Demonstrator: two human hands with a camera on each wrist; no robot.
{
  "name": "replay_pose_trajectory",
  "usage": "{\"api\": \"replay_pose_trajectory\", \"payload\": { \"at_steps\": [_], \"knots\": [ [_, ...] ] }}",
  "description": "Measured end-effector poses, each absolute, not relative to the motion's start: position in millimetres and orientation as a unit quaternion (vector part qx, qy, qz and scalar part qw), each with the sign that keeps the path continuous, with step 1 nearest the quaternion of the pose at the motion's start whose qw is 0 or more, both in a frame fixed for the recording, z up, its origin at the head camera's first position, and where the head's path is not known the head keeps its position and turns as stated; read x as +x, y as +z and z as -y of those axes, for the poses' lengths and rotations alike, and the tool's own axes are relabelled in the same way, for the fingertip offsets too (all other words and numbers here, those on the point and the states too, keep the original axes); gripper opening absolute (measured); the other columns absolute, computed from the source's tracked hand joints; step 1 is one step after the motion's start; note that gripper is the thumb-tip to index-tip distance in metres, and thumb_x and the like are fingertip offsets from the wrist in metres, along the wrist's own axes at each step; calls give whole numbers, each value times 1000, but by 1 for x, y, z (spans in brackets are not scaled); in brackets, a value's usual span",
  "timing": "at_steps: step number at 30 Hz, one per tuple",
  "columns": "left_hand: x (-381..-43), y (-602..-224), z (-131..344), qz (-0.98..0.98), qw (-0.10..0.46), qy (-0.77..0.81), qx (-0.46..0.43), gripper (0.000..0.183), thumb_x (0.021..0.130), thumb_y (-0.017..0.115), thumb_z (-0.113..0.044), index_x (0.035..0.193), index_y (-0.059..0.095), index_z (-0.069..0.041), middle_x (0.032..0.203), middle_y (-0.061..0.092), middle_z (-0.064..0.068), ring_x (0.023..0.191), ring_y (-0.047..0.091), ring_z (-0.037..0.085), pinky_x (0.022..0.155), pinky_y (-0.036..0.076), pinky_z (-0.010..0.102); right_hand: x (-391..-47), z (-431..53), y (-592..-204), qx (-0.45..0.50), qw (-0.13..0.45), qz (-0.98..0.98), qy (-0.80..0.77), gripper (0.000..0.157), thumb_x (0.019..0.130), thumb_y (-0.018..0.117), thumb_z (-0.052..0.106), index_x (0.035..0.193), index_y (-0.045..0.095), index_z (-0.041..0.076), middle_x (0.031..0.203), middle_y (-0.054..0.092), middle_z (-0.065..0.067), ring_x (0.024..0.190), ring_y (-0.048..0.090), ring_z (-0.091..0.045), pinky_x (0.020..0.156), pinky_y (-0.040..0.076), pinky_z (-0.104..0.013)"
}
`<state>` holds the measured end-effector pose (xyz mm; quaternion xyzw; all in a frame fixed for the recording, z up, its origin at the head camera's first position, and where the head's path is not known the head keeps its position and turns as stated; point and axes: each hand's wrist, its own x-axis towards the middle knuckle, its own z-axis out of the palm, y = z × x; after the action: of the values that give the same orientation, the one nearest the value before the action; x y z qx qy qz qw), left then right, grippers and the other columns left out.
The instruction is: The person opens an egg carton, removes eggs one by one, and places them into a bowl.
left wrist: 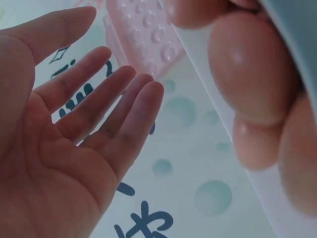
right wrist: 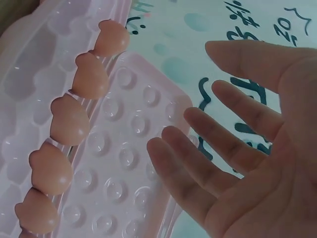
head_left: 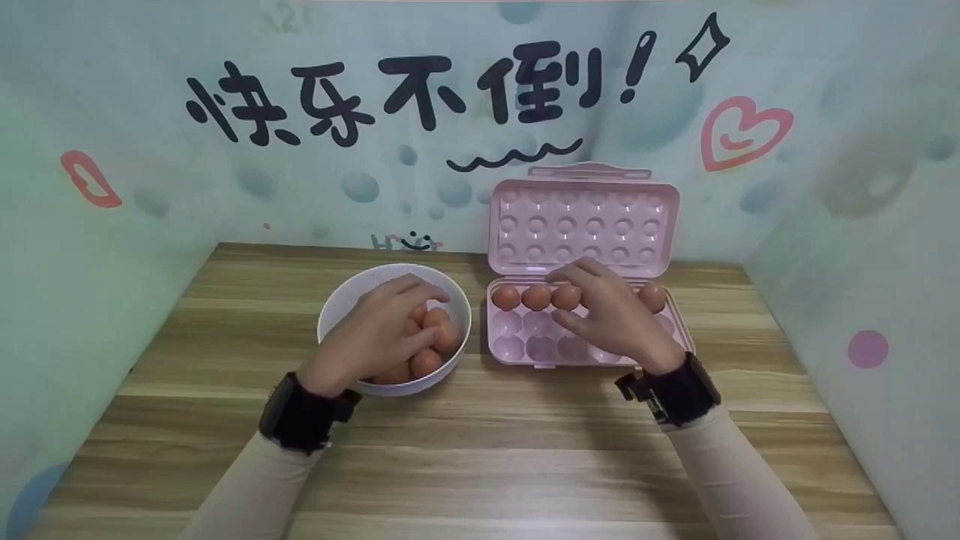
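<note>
Small staged booth, home or lab can't tell, wood-grain counter (head_left: 480, 457) walled on three sides, pale printed backdrop (head_left: 292, 214) behind, big black Chinese lettering (head_left: 420, 94), pink heart (head_left: 772, 124), bubble-like dots (head_left: 360, 187).

The eggs (head_left: 427, 363) are brown, the carton (head_left: 581, 226) pink (the table (head_left: 480, 457) wood-grained).

Smooth brown eggs (head_left: 427, 364) lie heaped in a round white bowl (head_left: 352, 292) at left; just right of it, a pink egg carton (head_left: 540, 326) lies open, lid (head_left: 517, 240) raised behind, more eggs (head_left: 536, 297) lining its far row
</note>
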<state>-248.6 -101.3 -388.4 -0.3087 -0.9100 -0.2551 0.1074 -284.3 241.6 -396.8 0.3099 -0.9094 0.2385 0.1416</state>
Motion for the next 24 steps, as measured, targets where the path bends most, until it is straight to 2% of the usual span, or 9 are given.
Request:
{"api": "replay_pose_trajectory", "payload": {
  "at_steps": [2,6,10,13,18,24],
  "knots": [
    [-246,-391,96,913,107,-253,-302,36,95,78,-20,129,71,-13,127,69,7,117,63,26,96,52,52,-292,-235,-397,322,130,911,220,40,87,82,9,126,72,9,123,68,-10,116,62,-28,100,53,-46],
    [-241,-396,87,916,99,-255,-294,39,96,78,-26,133,69,-18,138,65,4,128,60,22,99,50,51,-308,-220,-400,348,117,912,185,42,86,82,7,126,72,6,120,69,-14,112,63,-31,98,54,-47],
    [-241,-401,82,909,94,-267,-305,40,97,78,-24,135,68,-16,139,64,5,129,59,22,108,49,42,-321,-205,-405,349,95,917,168,44,86,84,9,129,72,7,120,70,-15,109,64,-31,96,55,-46],
    [-241,-404,80,907,93,-270,-309,41,97,78,-24,136,68,-15,139,64,7,129,58,27,110,47,45,-330,-193,-409,342,74,922,163,43,87,86,13,128,73,9,120,70,-14,105,63,-28,93,56,-43],
    [-239,-405,77,907,87,-269,-310,42,98,77,-24,138,68,-15,141,63,8,127,56,35,110,44,51,-341,-179,-418,350,63,920,162,42,84,88,14,122,75,5,114,70,-16,99,63,-30,88,55,-43],
    [-241,-406,75,907,86,-267,-314,42,98,77,-24,138,68,-14,140,63,8,127,55,35,110,44,51,-347,-167,-426,322,43,933,157,40,79,86,6,118,76,6,109,68,-16,92,63,-28,80,56,-40]
  ]
}}
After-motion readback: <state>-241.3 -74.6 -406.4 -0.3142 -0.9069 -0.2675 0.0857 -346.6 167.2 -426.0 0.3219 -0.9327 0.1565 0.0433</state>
